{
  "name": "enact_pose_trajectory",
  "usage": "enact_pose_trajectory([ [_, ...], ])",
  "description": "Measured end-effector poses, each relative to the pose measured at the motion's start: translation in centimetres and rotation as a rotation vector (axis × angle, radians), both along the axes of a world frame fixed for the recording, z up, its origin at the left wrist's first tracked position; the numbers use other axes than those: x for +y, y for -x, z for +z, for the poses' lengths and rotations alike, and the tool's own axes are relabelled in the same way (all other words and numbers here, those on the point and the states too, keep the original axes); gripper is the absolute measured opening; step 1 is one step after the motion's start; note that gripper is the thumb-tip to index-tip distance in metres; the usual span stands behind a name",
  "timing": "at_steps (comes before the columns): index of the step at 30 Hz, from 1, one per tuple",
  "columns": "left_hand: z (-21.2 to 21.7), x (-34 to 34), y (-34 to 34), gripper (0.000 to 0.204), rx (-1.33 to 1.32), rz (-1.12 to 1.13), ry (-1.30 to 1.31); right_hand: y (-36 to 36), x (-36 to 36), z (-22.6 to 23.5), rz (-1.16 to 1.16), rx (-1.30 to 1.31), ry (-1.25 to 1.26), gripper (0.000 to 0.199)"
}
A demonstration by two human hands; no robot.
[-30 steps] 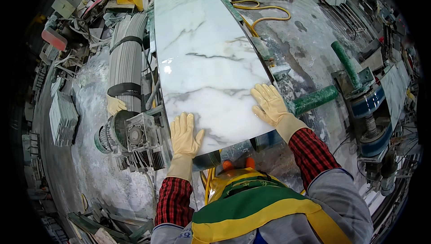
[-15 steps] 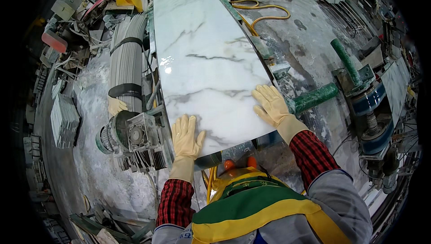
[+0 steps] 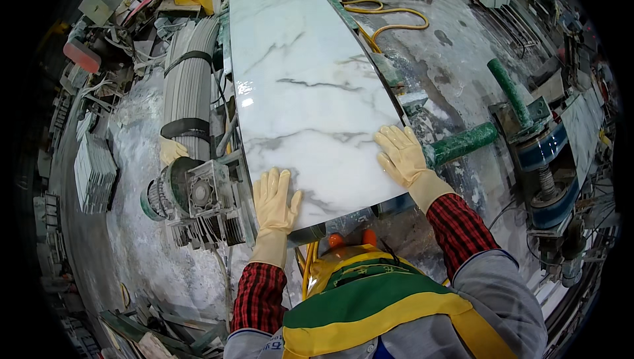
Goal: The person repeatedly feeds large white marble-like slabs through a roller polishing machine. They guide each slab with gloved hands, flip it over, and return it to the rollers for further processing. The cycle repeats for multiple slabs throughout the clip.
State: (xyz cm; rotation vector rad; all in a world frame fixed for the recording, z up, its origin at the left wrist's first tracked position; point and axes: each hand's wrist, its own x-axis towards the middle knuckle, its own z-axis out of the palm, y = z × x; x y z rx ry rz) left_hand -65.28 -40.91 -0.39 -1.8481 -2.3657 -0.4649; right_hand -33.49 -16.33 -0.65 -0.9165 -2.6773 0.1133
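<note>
A long white marble slab with grey veins lies flat ahead of me, glossy, running away toward the far end. Both my hands wear cream rubber gloves. Near the slab's left front corner, my left hand rests with its fingers stretched forward and thumb apart. My right hand lies over the right edge of the slab, fingers spread and pointing up and left. Neither hand is wrapped round anything. Under the near end of the slab, dark rollers show.
Left of the slab stands a gearbox motor below a strapped grey bundle; a loose cream glove lies beside it. At right, a green roller sticks out. A yellow hose curls on the floor. Stacked slabs stand far left.
The view has shifted very slightly. Both hands stay flat on the marble slab in nearly the same places, and nothing else has visibly moved.
</note>
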Motion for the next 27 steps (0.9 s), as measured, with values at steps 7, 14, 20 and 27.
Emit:
enact_pose_trajectory([
  [7,0.6,-0.5,-0.6,0.066,-0.015,0.061,0.098,-0.6,-0.8,-0.2,0.005,0.054,-0.038,0.056],
  [14,0.8,-0.8,-1.0,0.067,0.013,0.08,0.127,-4.3,-5.4,-1.6,-0.026,0.177,-0.053,0.056],
  [20,-0.2,-1.7,-1.6,0.064,0.022,0.121,0.05,-8.3,-10.6,-1.1,-0.029,0.248,-0.013,0.054],
  [27,-0.9,-5.3,-4.1,0.061,0.006,0.144,0.011,-10.4,-14.8,0.0,-0.085,0.428,0.174,0.047],
])
